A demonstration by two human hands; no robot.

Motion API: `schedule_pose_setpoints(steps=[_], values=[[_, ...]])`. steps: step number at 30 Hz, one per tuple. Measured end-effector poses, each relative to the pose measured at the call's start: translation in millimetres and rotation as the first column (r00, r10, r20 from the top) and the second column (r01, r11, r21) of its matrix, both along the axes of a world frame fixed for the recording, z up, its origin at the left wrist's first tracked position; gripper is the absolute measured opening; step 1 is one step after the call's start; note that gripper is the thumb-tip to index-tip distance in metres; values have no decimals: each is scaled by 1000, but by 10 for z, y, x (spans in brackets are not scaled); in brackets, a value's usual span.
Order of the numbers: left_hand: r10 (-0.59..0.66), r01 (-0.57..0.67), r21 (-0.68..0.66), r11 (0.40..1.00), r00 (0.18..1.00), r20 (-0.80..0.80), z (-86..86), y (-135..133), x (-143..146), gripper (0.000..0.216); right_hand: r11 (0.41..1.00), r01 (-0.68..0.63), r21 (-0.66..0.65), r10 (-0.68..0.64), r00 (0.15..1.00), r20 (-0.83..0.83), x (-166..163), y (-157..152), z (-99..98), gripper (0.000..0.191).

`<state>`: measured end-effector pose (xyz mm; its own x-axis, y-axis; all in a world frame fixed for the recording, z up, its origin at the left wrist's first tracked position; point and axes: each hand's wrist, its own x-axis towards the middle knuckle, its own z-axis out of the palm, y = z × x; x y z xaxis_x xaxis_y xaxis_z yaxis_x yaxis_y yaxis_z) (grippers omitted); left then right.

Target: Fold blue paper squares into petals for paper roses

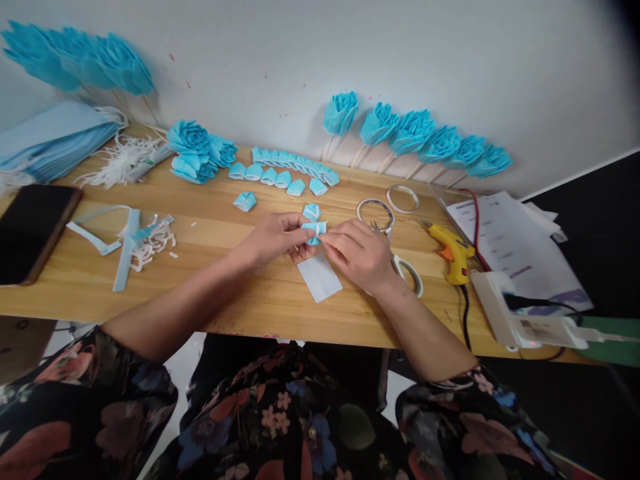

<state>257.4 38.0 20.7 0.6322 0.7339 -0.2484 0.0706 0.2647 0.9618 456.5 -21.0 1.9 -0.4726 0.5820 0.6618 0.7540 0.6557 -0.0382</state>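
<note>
My left hand [273, 239] is closed on a small folded blue fabric petal [311, 235], held just above the table. A narrow white strip runs across the petal. My right hand [357, 253] is closed in a pinch at the petal's right edge, beside the strip; its fingertips partly hide what they grip. Another folded blue petal [311, 212] lies right behind the held one. Below my hands is a pale flat rectangle [320, 279]. Scissors [407, 275] lie partly under my right hand, near a tape roll [375, 215].
Several folded petals [295, 160] form rows farther back. Blue fabric flowers [413, 132] on sticks lean against the wall. A yellow glue gun [450, 250] and white power strip [500, 310] are at right. Blue masks [55, 140], a phone [37, 230] and cut scraps [153, 243] lie left.
</note>
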Motion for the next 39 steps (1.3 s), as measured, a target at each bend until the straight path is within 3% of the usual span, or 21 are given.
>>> schedule_pose_setpoints(steps=[5,9,11,13,16,22,27,31,39], values=[[21,-21,8,1000,999,-36,-4,30,-8,12,997,-34,-70,31,998,-49,-13,-22,64,24],[-5,9,72,997,998,-63,-34,48,-12,13,977,-3,-214,-71,938,-340,-31,-43,107,25],[-37,46,104,994,996,-79,-52,41,-10,14,929,-35,-369,-149,876,-458,-31,-43,101,27],[-60,73,127,989,993,-97,-67,28,-7,15,844,-127,-522,-191,838,-512,-29,-38,81,31],[-68,87,173,981,992,-109,-93,10,3,16,733,-238,-637,-208,814,-542,-39,-27,51,35],[-94,133,286,949,985,-147,-120,2,9,16,724,-245,-645,-239,788,-568,-103,-8,44,32],[-131,160,303,939,985,-115,-54,-24,1,27,715,-304,-629,-270,711,-650,-114,-8,41,30],[-80,109,368,923,992,-94,-77,-50,39,28,710,-342,-616,-296,649,-701,-128,-13,36,34],[29,-11,329,944,998,-50,-141,-3,32,24,683,-401,-610,-326,580,-746,-118,-3,35,36]])
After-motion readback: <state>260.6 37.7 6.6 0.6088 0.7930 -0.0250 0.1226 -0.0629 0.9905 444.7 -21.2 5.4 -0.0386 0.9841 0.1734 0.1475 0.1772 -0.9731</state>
